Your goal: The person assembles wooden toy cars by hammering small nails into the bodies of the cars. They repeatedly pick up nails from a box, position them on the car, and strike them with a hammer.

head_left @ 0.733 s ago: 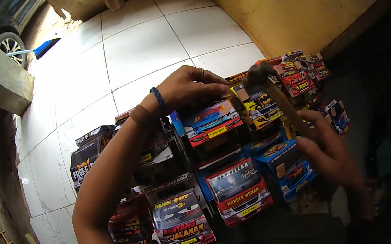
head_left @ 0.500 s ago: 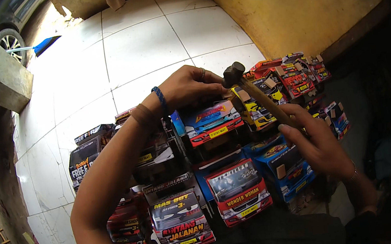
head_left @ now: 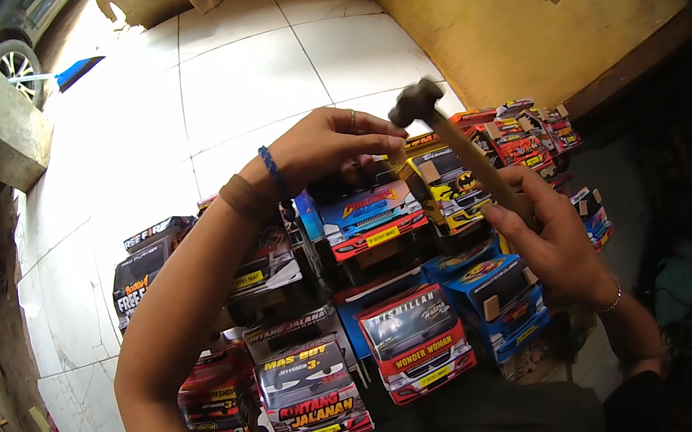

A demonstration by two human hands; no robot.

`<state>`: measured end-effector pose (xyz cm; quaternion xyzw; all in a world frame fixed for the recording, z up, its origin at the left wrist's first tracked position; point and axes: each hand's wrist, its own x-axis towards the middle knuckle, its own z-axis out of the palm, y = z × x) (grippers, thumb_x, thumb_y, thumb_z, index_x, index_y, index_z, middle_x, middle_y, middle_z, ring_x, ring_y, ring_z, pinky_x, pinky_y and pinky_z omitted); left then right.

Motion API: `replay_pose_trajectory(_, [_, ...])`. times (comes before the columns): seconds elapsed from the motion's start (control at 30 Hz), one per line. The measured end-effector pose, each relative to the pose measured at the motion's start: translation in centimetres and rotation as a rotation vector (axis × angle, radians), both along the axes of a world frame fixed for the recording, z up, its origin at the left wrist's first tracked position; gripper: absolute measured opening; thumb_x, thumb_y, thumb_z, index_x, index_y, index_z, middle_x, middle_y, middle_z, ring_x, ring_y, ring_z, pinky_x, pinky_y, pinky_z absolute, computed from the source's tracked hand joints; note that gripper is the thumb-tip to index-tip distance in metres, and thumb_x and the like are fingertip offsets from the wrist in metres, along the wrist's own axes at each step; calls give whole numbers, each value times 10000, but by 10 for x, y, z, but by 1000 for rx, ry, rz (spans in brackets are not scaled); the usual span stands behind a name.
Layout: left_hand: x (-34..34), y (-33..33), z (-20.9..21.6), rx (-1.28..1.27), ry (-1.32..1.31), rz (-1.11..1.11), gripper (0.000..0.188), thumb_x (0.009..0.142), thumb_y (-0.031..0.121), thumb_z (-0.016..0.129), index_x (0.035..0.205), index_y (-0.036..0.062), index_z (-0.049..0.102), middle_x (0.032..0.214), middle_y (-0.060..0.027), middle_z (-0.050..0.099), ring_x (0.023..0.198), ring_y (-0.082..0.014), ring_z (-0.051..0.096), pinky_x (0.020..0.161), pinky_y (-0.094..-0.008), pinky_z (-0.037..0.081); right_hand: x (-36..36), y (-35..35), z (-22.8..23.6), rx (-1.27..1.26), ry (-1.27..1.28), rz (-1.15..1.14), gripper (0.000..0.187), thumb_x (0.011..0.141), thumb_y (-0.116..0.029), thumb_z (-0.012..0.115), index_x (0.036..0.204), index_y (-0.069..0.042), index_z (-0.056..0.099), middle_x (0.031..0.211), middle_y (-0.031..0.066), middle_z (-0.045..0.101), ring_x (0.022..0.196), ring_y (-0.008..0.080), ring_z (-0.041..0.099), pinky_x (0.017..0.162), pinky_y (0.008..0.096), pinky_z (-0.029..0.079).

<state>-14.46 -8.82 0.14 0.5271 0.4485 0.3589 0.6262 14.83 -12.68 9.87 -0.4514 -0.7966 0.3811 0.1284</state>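
Note:
My right hand (head_left: 555,241) is wrapped round the wooden handle of a hammer (head_left: 471,154). The dark metal head is up in the air, just beyond my left fingertips and apart from them. My left hand (head_left: 336,143) reaches over the blue toy truck (head_left: 367,209), fingers pinched on a small wooden block (head_left: 398,156) at the corner between this truck and the yellow toy truck (head_left: 447,185). Similar tan blocks stick to the yellow truck's front and to the blue truck (head_left: 497,301) nearer me.
Several printed toy trucks stand in rows, among them a red one (head_left: 418,342), a grey one (head_left: 312,392) and a black one (head_left: 144,277). White floor tiles (head_left: 248,71) stretch beyond them to a yellow wall (head_left: 531,25). A blue broom (head_left: 78,72) lies at the far left.
The hammer head has risen away from my left fingertips, the handle tilting up with it. My left hand stays by the blue and yellow trucks. The view has shifted slightly.

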Motion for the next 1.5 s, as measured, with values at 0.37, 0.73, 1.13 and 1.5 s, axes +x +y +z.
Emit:
replay_pose_trajectory(0.37, [-5, 2, 17, 76, -538, 186, 330, 949, 138, 734, 1229, 26, 600, 1134, -86, 676, 1096, -192, 686, 1013, -298, 560, -37, 32, -11, 128, 310, -109, 255, 973, -248, 732, 1058, -11, 691, 795, -22, 583, 681, 33, 493, 584, 230, 377])
replay_pose_trajectory(0.73, [6, -7, 23, -33, -621, 149, 204, 957, 70, 690, 1131, 16, 598, 1134, -124, 692, 1170, -243, 684, 1046, -323, 563, -59, 43, -27, 714, 239, -9, 207, 928, -182, 763, 985, -21, 645, 838, 93, 620, 692, 212, 645, 603, 361, 501])
replay_pose_trajectory(1.13, [10, -14, 28, -70, -543, 48, 334, 970, 153, 719, 1231, -35, 631, 1163, -100, 689, 1051, -174, 701, 1012, -299, 575, -53, 53, -26, 999, 291, 51, 122, 971, -145, 716, 1014, -37, 682, 811, 78, 604, 656, 194, 611, 565, 347, 462])
replay_pose_trajectory(1.5, [8, -17, 27, -58, -622, -86, 322, 987, 143, 696, 1255, -18, 621, 1166, -92, 667, 1106, -195, 688, 1026, -305, 567, -52, 58, -27, 1031, 326, 145, 105, 983, -112, 683, 1050, -33, 668, 856, 103, 624, 697, 240, 652, 575, 365, 496])
